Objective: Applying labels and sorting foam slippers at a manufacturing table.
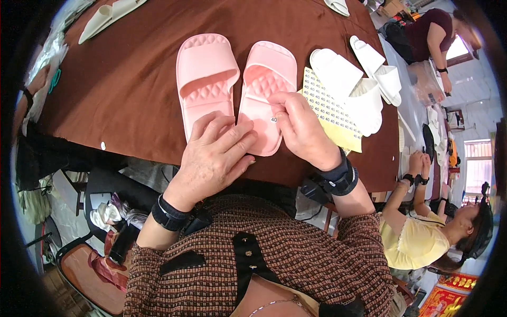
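Note:
A pair of pink slippers lies side by side on the brown cloth: the left slipper [208,61] and the right slipper [271,57], toes pointing away from me. My left hand [211,150] rests across their heel ends, fingers apart, with its thumb near the right slipper's heel edge. Over that slipper's insole, my right hand [303,124] has thumb and forefinger drawn together at a small white number sticker [273,120]. Whether the sticker touches the insole I cannot tell. A yellow sheet of number stickers [338,127] lies beside my right hand, partly under white slippers.
White slippers [338,74] overlap on the right, with another white pair [377,68] beyond. A pale slipper [108,18] lies far left on the brown tablecloth [127,79]. A person in yellow [417,238] sits at right; another person [428,31] bends at far right. A chair [95,274] stands lower left.

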`<state>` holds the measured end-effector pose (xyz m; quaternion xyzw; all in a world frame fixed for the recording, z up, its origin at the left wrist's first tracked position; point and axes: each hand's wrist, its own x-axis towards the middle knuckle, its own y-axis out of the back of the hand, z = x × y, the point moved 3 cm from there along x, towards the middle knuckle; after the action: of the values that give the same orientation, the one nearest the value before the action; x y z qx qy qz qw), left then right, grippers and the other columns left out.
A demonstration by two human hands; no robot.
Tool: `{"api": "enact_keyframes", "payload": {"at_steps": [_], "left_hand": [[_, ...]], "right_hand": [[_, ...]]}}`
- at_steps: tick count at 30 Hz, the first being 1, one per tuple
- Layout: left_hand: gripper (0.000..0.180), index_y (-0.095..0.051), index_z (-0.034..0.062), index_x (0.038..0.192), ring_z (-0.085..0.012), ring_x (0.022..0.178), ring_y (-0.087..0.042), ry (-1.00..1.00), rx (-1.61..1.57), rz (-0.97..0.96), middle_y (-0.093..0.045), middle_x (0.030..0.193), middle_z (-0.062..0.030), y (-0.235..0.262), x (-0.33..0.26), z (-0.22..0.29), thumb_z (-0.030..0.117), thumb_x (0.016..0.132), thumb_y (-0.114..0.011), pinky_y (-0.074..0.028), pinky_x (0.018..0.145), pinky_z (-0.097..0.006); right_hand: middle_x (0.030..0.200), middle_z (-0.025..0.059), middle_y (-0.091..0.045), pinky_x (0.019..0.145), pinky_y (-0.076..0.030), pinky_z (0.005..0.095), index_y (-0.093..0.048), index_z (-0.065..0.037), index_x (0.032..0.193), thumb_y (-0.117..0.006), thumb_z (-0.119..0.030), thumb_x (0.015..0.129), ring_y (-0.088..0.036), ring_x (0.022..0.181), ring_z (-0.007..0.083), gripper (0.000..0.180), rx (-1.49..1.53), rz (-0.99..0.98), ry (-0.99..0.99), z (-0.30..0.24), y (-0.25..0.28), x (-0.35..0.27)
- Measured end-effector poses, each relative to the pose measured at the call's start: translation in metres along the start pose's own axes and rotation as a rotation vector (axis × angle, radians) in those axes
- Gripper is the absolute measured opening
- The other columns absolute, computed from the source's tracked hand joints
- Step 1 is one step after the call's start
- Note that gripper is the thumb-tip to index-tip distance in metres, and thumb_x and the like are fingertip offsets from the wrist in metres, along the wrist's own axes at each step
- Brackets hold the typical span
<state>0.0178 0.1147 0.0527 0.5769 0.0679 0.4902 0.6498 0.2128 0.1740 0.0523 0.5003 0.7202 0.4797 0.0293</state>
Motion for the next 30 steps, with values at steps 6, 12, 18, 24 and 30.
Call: {"api": "enact_keyframes", "payload": {"at_steps": [6,12,18,24,30], "left_hand": [[0.038,-0.069,0.0084,0.110,-0.0261,0.112,-0.054,0.000,-0.007,0.009,-0.061,0.120,-0.0036,0.000,0.001,0.001,0.022,0.075,-0.076,-0.039,0.104,-0.046],[0.039,-0.069,0.0086,0.110,-0.0261,0.112,-0.054,0.007,-0.004,-0.001,-0.061,0.121,-0.0034,0.001,0.001,0.002,0.022,0.074,-0.076,-0.039,0.104,-0.046],[0.039,-0.069,0.0078,0.109,-0.0264,0.111,-0.054,0.011,-0.007,-0.006,-0.061,0.122,-0.0037,0.000,0.002,0.000,0.022,0.073,-0.077,-0.039,0.103,-0.046],[0.045,-0.068,0.0082,0.112,-0.0278,0.113,-0.055,0.011,0.011,-0.014,-0.062,0.124,-0.0042,-0.001,0.002,0.001,0.021,0.070,-0.077,-0.039,0.103,-0.045],[0.044,-0.068,0.0082,0.113,-0.0277,0.113,-0.055,0.009,0.008,-0.009,-0.062,0.124,-0.0043,0.001,0.001,0.002,0.021,0.072,-0.077,-0.038,0.103,-0.045]], "right_hand": [[0.098,0.0159,-0.058,0.081,-0.048,0.0393,-0.055,0.000,0.112,-0.058,0.005,0.086,-0.058,0.089,0.0327,0.027,0.007,-0.044,-0.023,-0.003,0.007,0.002],[0.100,0.0206,-0.059,0.084,-0.046,0.0447,-0.054,0.002,0.111,-0.053,0.003,0.084,-0.056,0.093,0.0378,0.027,-0.113,-0.061,0.091,-0.009,0.000,0.004],[0.100,0.0214,-0.058,0.086,-0.046,0.0448,-0.053,0.002,0.110,-0.053,0.004,0.082,-0.055,0.093,0.0379,0.029,-0.139,-0.075,0.113,-0.007,-0.004,0.005],[0.100,0.0209,-0.058,0.086,-0.046,0.0449,-0.053,0.002,0.109,-0.053,0.005,0.083,-0.056,0.095,0.0386,0.027,-0.047,-0.045,0.069,-0.006,-0.002,0.003],[0.105,0.0171,-0.057,0.082,-0.051,0.0373,-0.053,0.001,0.115,-0.054,0.006,0.085,-0.060,0.093,0.0303,0.030,0.032,-0.052,-0.016,-0.002,0.001,-0.001]]}}
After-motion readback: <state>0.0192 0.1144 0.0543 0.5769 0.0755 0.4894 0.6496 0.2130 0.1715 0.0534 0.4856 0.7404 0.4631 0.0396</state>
